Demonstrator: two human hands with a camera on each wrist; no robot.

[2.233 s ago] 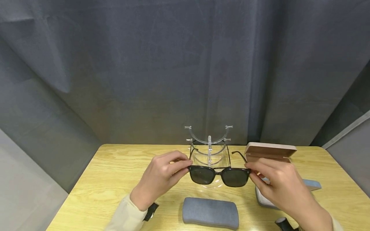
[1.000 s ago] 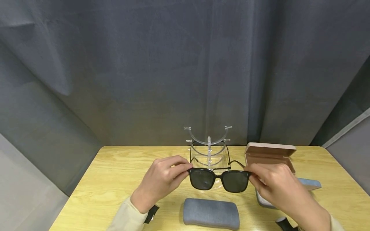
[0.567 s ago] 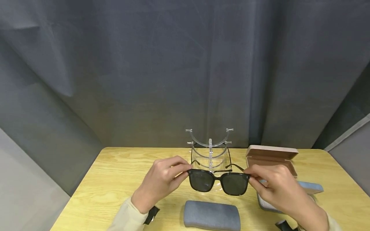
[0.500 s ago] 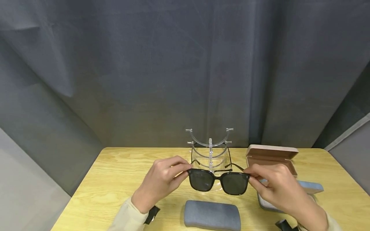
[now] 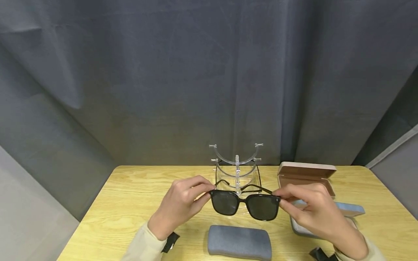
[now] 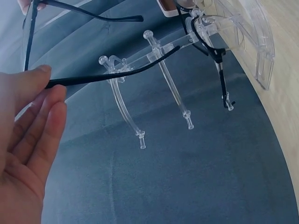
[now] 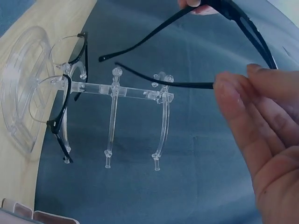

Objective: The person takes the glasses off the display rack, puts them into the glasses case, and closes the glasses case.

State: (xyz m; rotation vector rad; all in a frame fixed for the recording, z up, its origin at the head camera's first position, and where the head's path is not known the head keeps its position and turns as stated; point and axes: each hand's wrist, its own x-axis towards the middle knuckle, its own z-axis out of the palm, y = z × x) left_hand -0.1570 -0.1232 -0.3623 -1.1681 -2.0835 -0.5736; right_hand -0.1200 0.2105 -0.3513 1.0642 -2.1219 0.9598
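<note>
Both hands have the black square-framed sunglasses held up in the lower middle of the frame, above the light wooden table. The left hand pinches the left corner of the frame, and the right hand pinches the right corner. Right behind them stands a clear acrylic glasses stand, with a grey fabric case lying shut below and an open tan case toward the right.

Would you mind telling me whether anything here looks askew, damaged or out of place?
Nothing stands out. The sunglasses look intact, held nearly level by the left hand and right hand before the clear acrylic stand, which stands upright. The grey case lies closed; the tan case sits open.
</note>
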